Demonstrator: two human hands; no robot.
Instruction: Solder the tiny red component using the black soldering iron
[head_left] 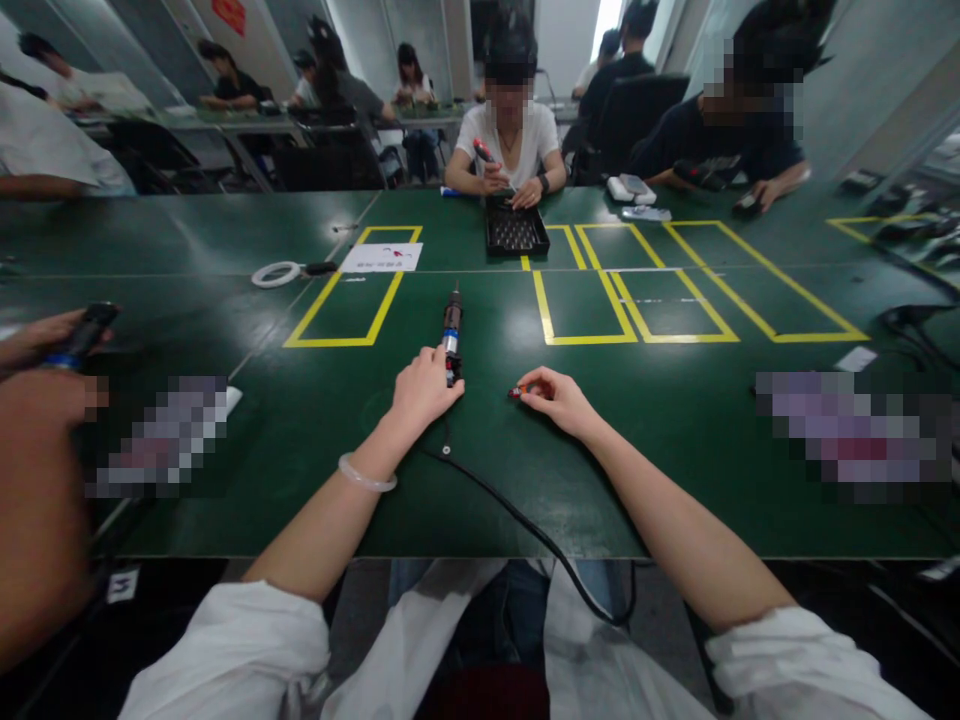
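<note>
An electric screwdriver [452, 318] lies on the green table, its bit pointing away from me. My left hand [426, 388] is closed around its rear end, a pale bangle on that wrist. From the tool's back a black cable [517, 513] runs across the table and over the front edge. To the right, my right hand [559, 398] pinches a small red and black piece [516, 393] between thumb and fingers, just above or on the tabletop. That piece is too small to name.
Yellow tape outlines [589, 340] mark the table [675, 430] beyond my hands. A white paper sheet [382, 257] and a white cable coil [276, 273] lie left. Opposite, a person [506, 140] works over a black tray [517, 243]. A neighbour holds another dark tool [86, 330] at left.
</note>
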